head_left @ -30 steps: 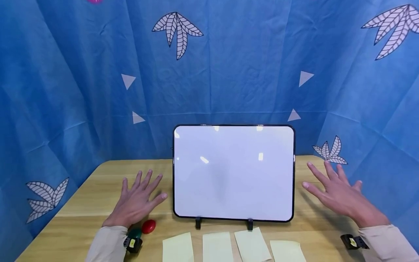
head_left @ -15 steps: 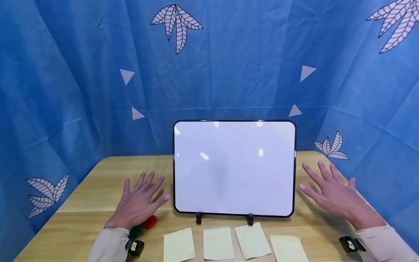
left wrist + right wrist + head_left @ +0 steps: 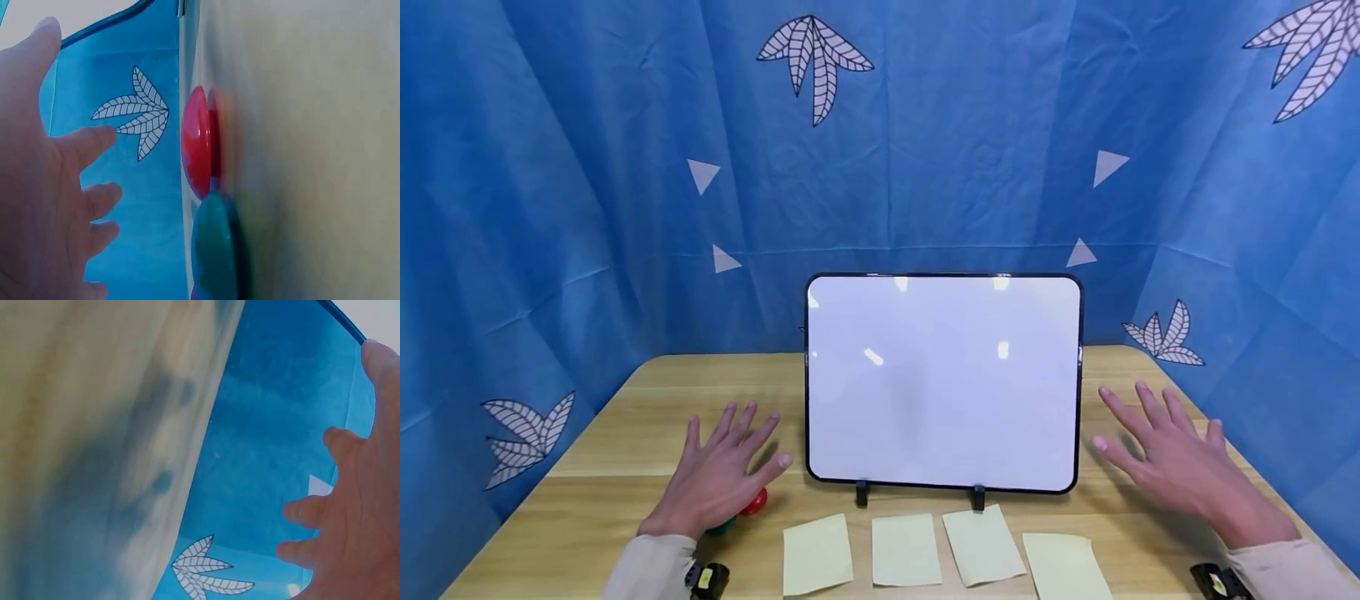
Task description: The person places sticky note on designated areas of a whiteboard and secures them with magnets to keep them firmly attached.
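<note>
My left hand (image 3: pixel 718 479) is spread palm down above the table, left of a whiteboard (image 3: pixel 943 383), with nothing in its fingers. Just below it lie a red round piece (image 3: pixel 197 144) and a green round piece (image 3: pixel 214 250), both partly covered by the hand in the head view. On the whiteboard's other side my right hand (image 3: pixel 1180 467) is spread likewise and holds nothing; its shadow falls on the wood in the right wrist view. The whiteboard has a black frame, a blank white face with light reflections, and leans upright on small black stand feet (image 3: pixel 862 493).
Several pale yellow sticky notes (image 3: pixel 906 550) lie in a row on the wooden table (image 3: pixel 595 500) in front of the whiteboard. A blue curtain (image 3: pixel 970 150) with leaf and triangle prints encloses the table at the back and sides.
The head view has tilted down slightly, so more of the sticky notes shows. Both hands stay spread, shifting only a little; the left now covers more of the red and green pieces.
</note>
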`<state>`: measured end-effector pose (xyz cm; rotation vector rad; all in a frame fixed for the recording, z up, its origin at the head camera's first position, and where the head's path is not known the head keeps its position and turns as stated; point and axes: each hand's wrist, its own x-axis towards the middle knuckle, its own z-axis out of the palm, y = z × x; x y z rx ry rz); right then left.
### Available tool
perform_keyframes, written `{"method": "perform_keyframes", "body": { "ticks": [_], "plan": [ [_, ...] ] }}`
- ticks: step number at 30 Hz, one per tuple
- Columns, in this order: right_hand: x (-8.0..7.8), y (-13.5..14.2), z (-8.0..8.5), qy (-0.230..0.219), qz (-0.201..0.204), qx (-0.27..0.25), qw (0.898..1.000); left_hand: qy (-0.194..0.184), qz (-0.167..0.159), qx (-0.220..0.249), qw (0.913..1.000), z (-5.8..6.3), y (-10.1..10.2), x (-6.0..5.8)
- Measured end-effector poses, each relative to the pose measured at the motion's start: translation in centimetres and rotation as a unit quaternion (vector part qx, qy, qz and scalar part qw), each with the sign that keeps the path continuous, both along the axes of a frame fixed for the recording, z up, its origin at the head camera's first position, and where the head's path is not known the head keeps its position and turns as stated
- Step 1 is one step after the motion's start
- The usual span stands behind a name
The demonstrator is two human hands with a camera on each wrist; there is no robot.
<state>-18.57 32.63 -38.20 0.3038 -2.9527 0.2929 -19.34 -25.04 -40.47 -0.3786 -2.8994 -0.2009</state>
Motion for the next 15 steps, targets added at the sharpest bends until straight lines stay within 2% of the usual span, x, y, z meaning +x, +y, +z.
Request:
{"method": "perform_keyframes", "body": {
  "ticks": [7,15],
  "plan": [
    [1.0,0.1,-0.5,-0.011,-0.005,-0.003,1.0,0.004,-0.007,-0.001,1.0,-0.1,0.5,0.7],
    [2.2,-0.3,-0.5,-0.014,-0.007,-0.014,1.0,0.01,-0.016,-0.007,0.9998,0.5,0.7,1.8]
  ]
}}
